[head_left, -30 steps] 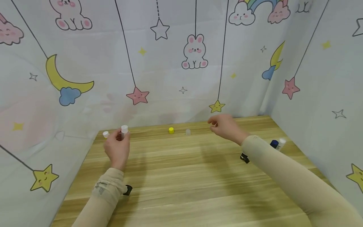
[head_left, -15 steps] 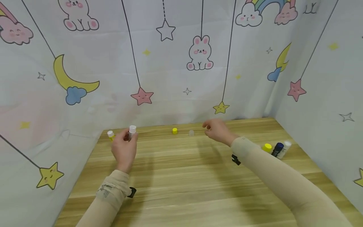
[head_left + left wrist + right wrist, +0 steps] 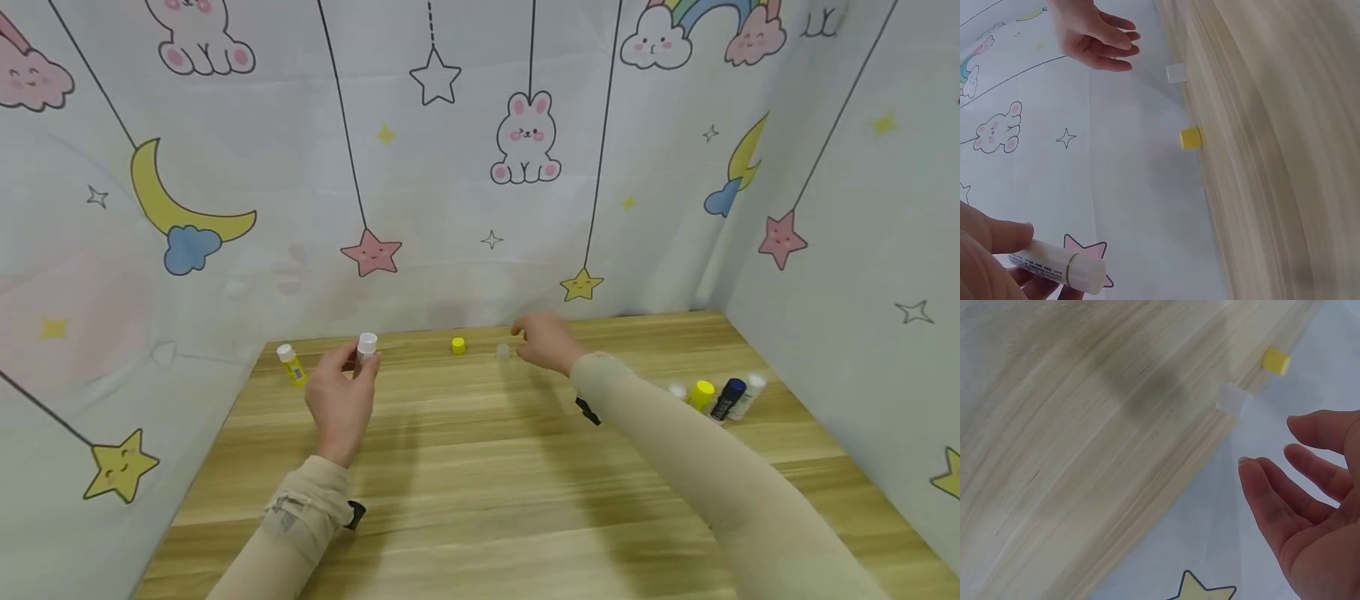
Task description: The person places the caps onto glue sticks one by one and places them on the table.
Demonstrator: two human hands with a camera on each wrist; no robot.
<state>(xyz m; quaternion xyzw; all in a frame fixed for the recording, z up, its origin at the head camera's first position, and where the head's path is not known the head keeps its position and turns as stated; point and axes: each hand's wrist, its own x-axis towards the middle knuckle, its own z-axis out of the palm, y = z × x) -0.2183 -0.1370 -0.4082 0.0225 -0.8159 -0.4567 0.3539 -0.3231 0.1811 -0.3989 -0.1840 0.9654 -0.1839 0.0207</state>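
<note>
My left hand [image 3: 341, 412] grips a white glue stick [image 3: 367, 347] above the left part of the table. In the left wrist view the glue stick [image 3: 1054, 262] shows small printed text and a thin gold ring near its white end. Toward the back edge, my right hand [image 3: 549, 343] reaches in with thumb and fingers spread apart and nothing between them. Just left of its fingertips stands a small translucent cap [image 3: 503, 352], also seen beyond the fingers in the right wrist view. Farther left along the edge stands a yellow cap [image 3: 458, 346].
On the wooden table [image 3: 465, 508], a yellow glue stick with a white top [image 3: 291, 367] stands at the back left. At the right, beside my forearm, stand several sticks, among them a yellow-topped one [image 3: 702, 393] and a navy one [image 3: 728, 398]. Printed curtains [image 3: 442, 183] enclose the back and sides.
My right hand has moved left toward the translucent cap. The left hand has carried the glue stick a little to the right, uncovering the yellow glue stick behind it.
</note>
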